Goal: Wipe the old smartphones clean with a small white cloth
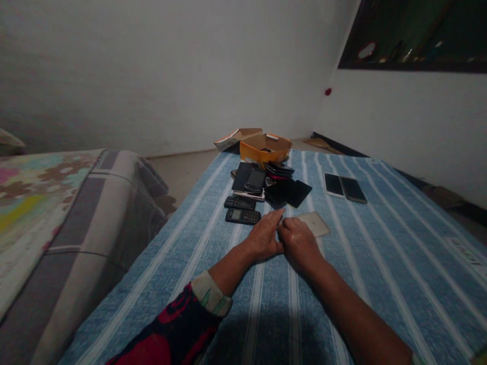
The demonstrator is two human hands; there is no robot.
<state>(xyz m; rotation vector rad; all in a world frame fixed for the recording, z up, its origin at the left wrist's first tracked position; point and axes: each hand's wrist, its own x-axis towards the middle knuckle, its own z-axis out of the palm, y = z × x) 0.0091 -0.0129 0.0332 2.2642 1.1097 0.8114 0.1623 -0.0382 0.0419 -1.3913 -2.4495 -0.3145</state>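
Note:
My left hand and my right hand meet low over the striped cloth, fingertips touching or nearly so. The right is curled into a loose fist, its thumb side towards the left. My left fingers are bent together, with the thumb pointing at the right hand. Whatever lies between them is too small or hidden to name. A pale gold smartphone lies back up just beyond my right hand, which covers its near left end; whether I grip it is unclear. Left of the hands are two black keypad phones.
A pile of dark phones lies ahead, before an open orange cardboard box. Two smartphones lie side by side at right on the blue striped cloth. A draped bed stands at left, past a gap.

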